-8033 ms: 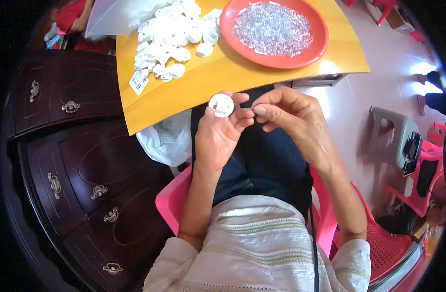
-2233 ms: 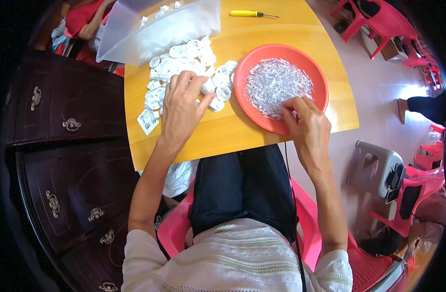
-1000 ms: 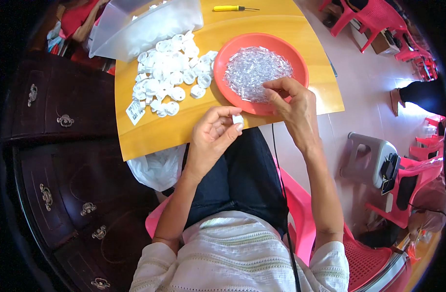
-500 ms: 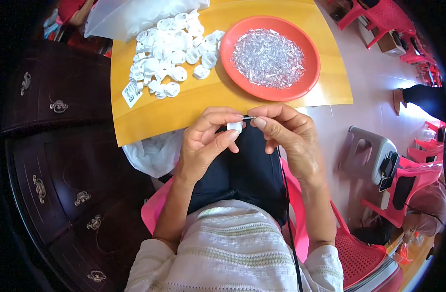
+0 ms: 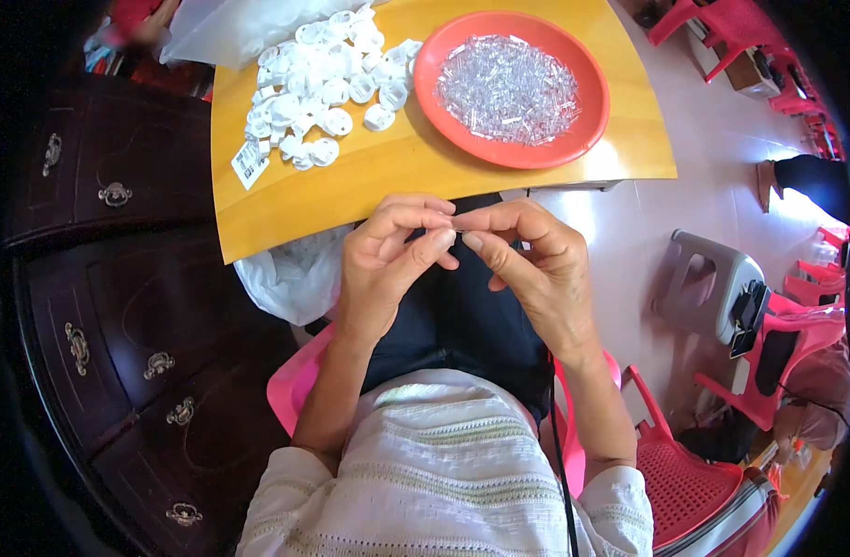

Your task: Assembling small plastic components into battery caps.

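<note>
My left hand pinches thumb and forefinger together above my lap; the small white plastic piece seen there a moment earlier is now hidden by the fingers. Fingertip to fingertip with it, my right hand has its thumb and forefinger closed on a thin pin-like piece, of which only a sliver shows. On the yellow table beyond lies a heap of round white plastic parts. Right of the heap, a red plastic dish holds many small clear plastic sticks.
A printed label lies by the heap, and a clear plastic bag stands behind it. A white bag hangs under the table edge. Dark drawers stand at left; a grey stool and pink chairs at right.
My hands have come closer together and moved slightly left, with the right fingertips now against the left ones. The white piece has gone out of sight behind the fingers.
</note>
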A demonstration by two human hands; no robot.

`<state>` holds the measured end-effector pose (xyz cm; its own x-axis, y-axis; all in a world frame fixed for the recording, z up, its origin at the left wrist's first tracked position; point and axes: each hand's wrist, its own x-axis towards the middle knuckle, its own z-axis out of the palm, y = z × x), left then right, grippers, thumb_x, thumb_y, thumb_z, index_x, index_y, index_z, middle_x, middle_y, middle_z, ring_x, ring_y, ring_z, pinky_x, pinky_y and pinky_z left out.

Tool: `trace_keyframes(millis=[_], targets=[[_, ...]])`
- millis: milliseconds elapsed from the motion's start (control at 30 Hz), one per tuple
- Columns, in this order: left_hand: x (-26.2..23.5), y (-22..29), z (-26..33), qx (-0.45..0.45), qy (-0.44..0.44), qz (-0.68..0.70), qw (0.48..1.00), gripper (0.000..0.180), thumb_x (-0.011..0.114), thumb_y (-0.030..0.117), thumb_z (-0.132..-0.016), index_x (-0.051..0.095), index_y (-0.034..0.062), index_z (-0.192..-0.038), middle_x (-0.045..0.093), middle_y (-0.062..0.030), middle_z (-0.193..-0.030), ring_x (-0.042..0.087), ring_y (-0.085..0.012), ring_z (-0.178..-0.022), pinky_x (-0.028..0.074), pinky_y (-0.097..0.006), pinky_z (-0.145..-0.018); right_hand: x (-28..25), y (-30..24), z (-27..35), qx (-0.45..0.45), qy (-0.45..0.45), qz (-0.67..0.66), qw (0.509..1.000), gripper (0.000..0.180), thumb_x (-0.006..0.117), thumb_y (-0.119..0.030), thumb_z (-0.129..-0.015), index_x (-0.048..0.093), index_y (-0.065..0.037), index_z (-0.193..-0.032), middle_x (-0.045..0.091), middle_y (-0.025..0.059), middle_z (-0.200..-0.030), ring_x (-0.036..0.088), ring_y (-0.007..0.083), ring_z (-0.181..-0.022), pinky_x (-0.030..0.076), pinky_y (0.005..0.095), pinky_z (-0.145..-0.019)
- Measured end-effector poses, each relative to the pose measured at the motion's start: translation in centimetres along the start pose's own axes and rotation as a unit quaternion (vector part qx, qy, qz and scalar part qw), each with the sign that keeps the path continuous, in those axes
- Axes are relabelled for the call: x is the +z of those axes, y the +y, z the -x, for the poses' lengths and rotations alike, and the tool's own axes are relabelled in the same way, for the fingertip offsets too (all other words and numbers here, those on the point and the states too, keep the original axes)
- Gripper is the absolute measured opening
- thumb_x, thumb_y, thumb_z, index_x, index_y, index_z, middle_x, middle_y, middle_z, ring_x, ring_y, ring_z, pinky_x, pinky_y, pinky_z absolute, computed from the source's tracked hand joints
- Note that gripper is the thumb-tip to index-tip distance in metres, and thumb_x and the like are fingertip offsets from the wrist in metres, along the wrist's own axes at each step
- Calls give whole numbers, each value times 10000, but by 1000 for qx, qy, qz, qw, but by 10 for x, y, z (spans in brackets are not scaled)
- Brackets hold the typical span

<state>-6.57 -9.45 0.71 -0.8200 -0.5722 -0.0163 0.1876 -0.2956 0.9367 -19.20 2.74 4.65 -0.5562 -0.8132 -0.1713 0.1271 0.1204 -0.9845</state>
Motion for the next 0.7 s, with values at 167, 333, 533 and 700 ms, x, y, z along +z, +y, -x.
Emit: trace_keyframes(millis=[167,333,533,700], targets=[[3,-5,3,-1,4,8,1000,142,633,-34,-872,631,-17,-1013,573,-150,-1113,604,-164,-929,563,-267,-708,1,8,4,11,37,-49,998,137,673,-78,-881,680,12,-983,641,30,-875,560,55,-725,485,203,-570],[3,-8,9,-82,8,132,988,242,543,47,-938,584,-7,-1170,559,-181,-1230,602,-218,-1051,549,-323,-811,0,9,8,63,61,-94,992,112,694,-75,-865,679,5,-941,642,13,-851,562,56,-730,477,208,-579],[-3,-12,9,-109,16,112,988,376,517,62,-945,485,4,-1314,517,-189,-1306,568,-228,-1131,518,-334,-907,2,30,10,-13,76,-75,994,102,690,-68,-854,672,2,-927,655,34,-857,584,77,-735,486,231,-602],[-4,-19,6,-105,-4,132,986,437,524,68,-946,418,20,-1367,503,-197,-1320,551,-236,-1156,508,-337,-925,3,32,12,-47,81,-29,995,86,675,-41,-837,662,-9,-915,673,63,-894,632,108,-771,502,239,-616]])
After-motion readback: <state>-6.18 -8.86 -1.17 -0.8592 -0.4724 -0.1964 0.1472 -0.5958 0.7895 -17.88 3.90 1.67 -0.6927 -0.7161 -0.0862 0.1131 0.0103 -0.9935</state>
